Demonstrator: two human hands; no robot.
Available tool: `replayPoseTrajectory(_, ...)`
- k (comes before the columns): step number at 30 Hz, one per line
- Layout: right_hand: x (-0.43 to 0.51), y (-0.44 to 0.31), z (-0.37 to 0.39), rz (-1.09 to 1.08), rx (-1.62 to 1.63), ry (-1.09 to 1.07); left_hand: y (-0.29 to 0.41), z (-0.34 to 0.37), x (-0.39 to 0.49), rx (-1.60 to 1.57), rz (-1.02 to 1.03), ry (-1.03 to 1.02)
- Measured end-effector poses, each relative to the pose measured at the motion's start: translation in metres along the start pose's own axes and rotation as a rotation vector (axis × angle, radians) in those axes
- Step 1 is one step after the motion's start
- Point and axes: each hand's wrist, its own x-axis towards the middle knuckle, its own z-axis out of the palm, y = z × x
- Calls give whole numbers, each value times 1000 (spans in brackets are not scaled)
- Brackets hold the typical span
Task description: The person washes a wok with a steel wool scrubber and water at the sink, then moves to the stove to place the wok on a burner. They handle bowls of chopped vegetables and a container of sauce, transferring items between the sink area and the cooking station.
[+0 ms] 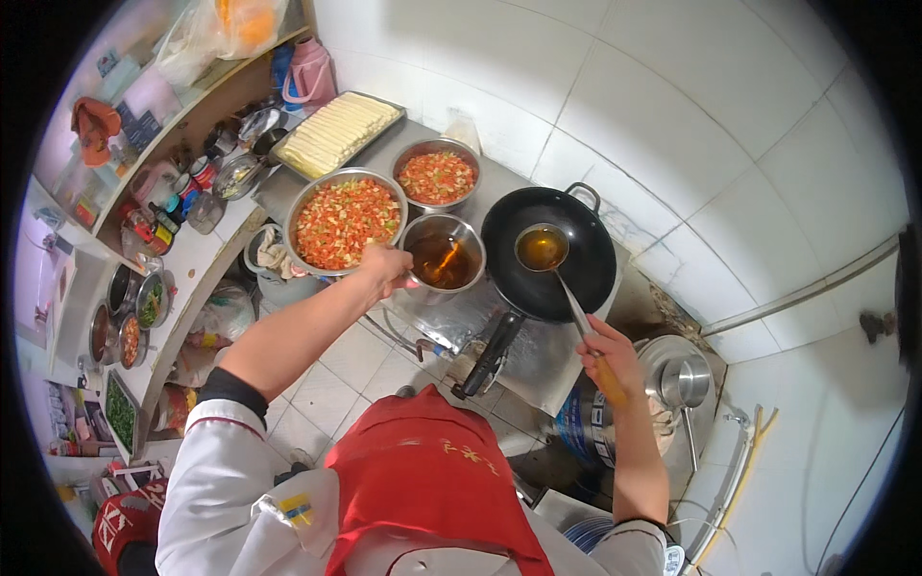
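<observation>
My right hand [609,356] is closed round the wooden handle of a steel ladle [571,295]. The ladle's bowl holds amber liquid, likely oil [542,248], and is over the inside of a black wok [591,281]. My left hand [389,268] grips the left side of a steel pot [472,277]; its fingertips are partly hidden. Dark amber liquid [436,266] lies in that pot. Just beyond the left hand sits a large steel bowl [292,245] of diced orange and pale food [346,219]. The wok's long black handle [493,353] points toward me.
Behind stands a smaller bowl of diced food [438,176], with a tray of pale strips [338,133] to its left. Jars and bottles [162,227] crowd the left counter. A lidded vessel with a small saucepan [684,381] is at right. White tiles [641,144] wall the back.
</observation>
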Motion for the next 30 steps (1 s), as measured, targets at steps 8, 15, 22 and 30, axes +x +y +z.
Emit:
replayPoseTrajectory(8,8,21,-16,-153,-393,211,-33,-36,-20,-115,-26,-68)
replayPoseTrajectory(15,14,50,21,-30,90,126,-62,-51,-26,-57,-121,-52)
replayPoseTrajectory(22,42,52,1,-440,-1044,270,-74,-52,-24,-74,-99,-70)
replayPoseTrajectory(30,-7,82,1,-214,74,142,-71,-38,-9,-76,-76,-97)
